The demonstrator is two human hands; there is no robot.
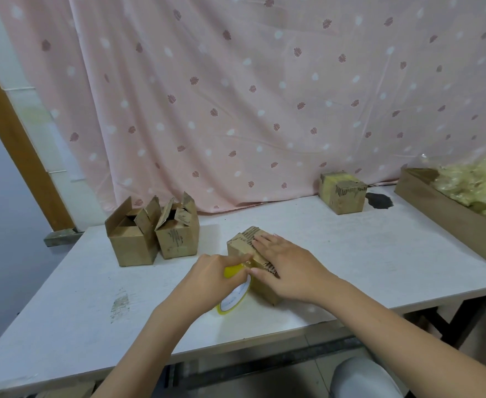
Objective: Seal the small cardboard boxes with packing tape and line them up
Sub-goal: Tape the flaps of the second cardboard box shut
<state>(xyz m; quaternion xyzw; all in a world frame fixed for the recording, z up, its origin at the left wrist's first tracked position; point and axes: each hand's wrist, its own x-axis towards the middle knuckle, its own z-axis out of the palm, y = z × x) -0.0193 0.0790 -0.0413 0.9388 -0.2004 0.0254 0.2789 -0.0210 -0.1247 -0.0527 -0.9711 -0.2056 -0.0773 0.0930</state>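
Observation:
A small cardboard box [243,242] with its flaps folded down sits on the white table [78,297], near the middle. My right hand [287,268] lies flat on top of it, fingers straight, pressing the flaps. My left hand [216,280] grips a yellow roll of packing tape [234,301] against the box's near left side. Two open boxes [132,239] [177,234] stand side by side at the left, flaps up. A taped box [342,193] stands at the back right by the curtain.
A long cardboard tray [448,222] filled with crumpled yellowish tape or plastic lies along the table's right edge. A pink patterned curtain [264,96] hangs behind the table. A dark stain [379,201] marks the tabletop beside the taped box.

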